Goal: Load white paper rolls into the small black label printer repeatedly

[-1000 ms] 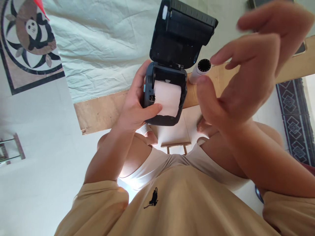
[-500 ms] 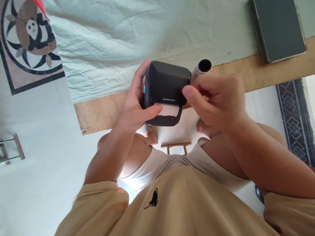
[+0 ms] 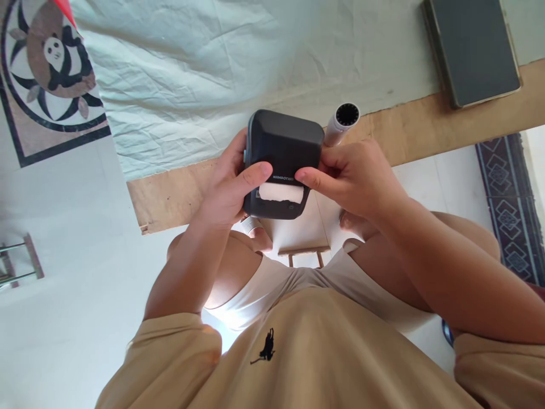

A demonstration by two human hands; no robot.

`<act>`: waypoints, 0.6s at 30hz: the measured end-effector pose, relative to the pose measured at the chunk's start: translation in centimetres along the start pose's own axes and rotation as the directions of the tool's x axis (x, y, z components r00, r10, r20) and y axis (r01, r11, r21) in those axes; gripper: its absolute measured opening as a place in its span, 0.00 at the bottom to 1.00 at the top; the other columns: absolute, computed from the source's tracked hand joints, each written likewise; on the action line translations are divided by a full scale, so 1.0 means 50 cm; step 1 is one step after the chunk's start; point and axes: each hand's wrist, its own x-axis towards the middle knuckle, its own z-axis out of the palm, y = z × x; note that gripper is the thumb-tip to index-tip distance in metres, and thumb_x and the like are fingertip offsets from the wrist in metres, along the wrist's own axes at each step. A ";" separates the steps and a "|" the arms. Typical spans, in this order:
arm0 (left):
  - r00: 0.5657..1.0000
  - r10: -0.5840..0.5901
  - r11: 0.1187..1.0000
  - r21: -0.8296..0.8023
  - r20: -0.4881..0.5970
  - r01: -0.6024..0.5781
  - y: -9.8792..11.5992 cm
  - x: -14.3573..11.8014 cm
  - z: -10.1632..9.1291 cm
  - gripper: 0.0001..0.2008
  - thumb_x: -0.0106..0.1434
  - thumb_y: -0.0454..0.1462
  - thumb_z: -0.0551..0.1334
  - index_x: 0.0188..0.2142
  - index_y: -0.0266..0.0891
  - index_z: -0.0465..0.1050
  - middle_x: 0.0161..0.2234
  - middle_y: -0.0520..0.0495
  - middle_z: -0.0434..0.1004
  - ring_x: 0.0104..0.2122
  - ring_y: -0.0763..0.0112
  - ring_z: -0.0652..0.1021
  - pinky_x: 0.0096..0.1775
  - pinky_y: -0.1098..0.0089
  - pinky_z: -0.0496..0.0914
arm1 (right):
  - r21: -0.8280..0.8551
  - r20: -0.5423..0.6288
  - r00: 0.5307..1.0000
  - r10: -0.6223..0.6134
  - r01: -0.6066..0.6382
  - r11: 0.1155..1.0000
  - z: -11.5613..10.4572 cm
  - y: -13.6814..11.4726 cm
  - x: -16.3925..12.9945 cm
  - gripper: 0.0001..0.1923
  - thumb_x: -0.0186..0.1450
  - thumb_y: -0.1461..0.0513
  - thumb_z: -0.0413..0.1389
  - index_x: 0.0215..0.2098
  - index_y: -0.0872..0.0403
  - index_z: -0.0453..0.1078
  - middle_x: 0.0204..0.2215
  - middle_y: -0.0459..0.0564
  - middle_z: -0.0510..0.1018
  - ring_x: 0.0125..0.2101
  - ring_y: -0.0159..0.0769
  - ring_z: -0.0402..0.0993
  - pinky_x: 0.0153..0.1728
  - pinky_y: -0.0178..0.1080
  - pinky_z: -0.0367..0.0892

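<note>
A small dark label printer (image 3: 283, 147) with its lid closed is held over the table's near edge, a strip of white paper (image 3: 281, 193) showing at its slot. My left hand (image 3: 230, 187) grips its left side, thumb pressed on the lid's front edge. My right hand (image 3: 353, 179) holds the right side, thumb also on the lid near the slot. A white paper roll (image 3: 340, 124) lies just behind the printer, by my right hand's fingers.
A wooden table (image 3: 426, 125) carries a pale wrinkled cloth (image 3: 191, 74). A dark tablet or case (image 3: 472, 48) lies at the far right. A panda-patterned mat (image 3: 46, 62) is at the far left. A small stool (image 3: 304, 238) stands below between my knees.
The printer's lid, open a second ago, has been shut by my right hand. Both thumbs now press on its front edge, and less paper shows at the slot.
</note>
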 end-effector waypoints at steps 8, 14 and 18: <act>0.995 0.084 0.996 -0.013 0.048 -0.083 -0.001 0.006 0.004 0.19 0.62 0.43 0.64 0.50 0.36 0.71 0.41 0.43 0.74 0.36 0.68 0.77 0.33 0.71 0.72 | 0.012 -0.031 0.999 -0.036 0.037 0.999 0.008 0.008 0.002 0.31 0.59 0.41 0.54 0.18 0.59 0.59 0.14 0.44 0.61 0.19 0.19 0.50 0.23 0.32 0.46; 1.000 -0.022 0.995 -0.098 0.002 0.022 0.013 0.010 0.030 0.25 0.65 0.52 0.56 0.54 0.39 0.68 0.47 0.40 0.75 0.46 0.55 0.77 0.46 0.58 0.74 | -0.019 -0.055 0.991 -0.120 0.119 0.993 0.017 0.021 0.006 0.28 0.66 0.44 0.46 0.24 0.60 0.63 0.20 0.47 0.69 0.21 0.21 0.55 0.27 0.30 0.47; 0.972 -0.204 0.969 -0.166 -0.120 0.183 0.024 0.009 0.043 0.26 0.68 0.52 0.49 0.47 0.34 0.73 0.42 0.40 0.78 0.46 0.56 0.78 0.46 0.58 0.74 | -0.036 -0.074 0.979 -0.188 0.186 0.982 0.024 0.026 0.005 0.27 0.67 0.45 0.43 0.27 0.59 0.65 0.23 0.46 0.71 0.24 0.22 0.60 0.28 0.30 0.48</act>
